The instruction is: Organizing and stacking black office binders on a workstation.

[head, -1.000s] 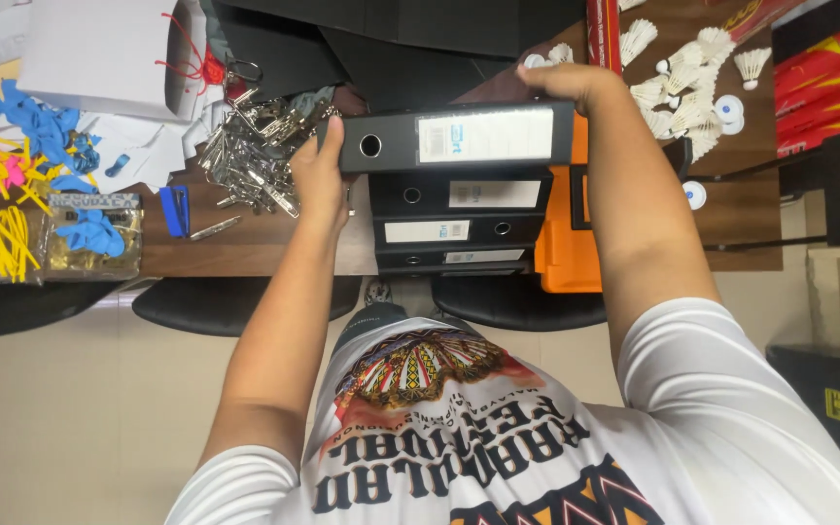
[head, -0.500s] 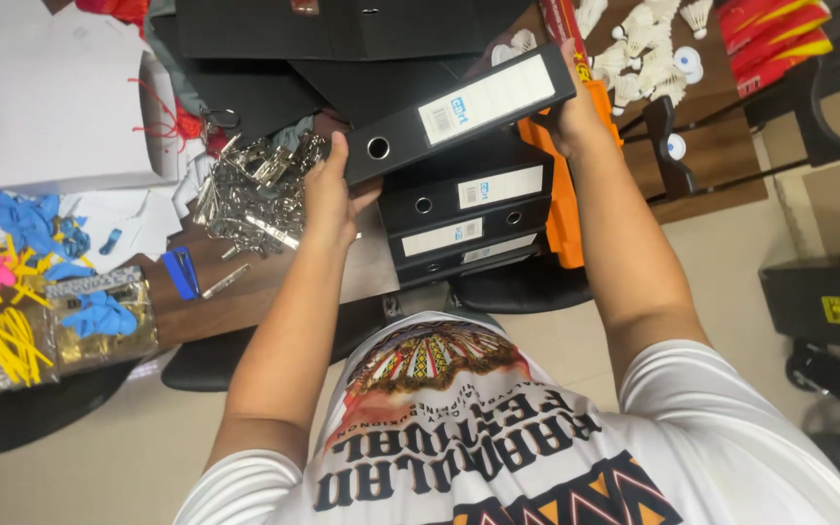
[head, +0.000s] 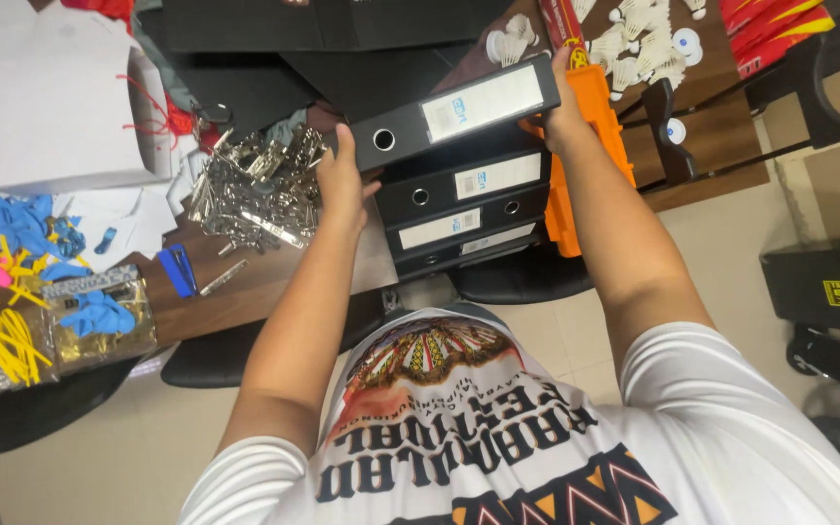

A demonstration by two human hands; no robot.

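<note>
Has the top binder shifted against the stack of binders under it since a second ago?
Yes. The top binder, held by the left hand and right hand, now sits tilted, right end raised, against the stack.

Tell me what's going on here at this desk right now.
A person holds a black lever-arch binder by its two ends, left hand at the end with the finger hole, right hand at the far end. It is tilted just above a stack of three similar binders on the wooden desk. A pile of metal clips lies to the left, an orange box to the right, shuttlecocks beyond.
</note>
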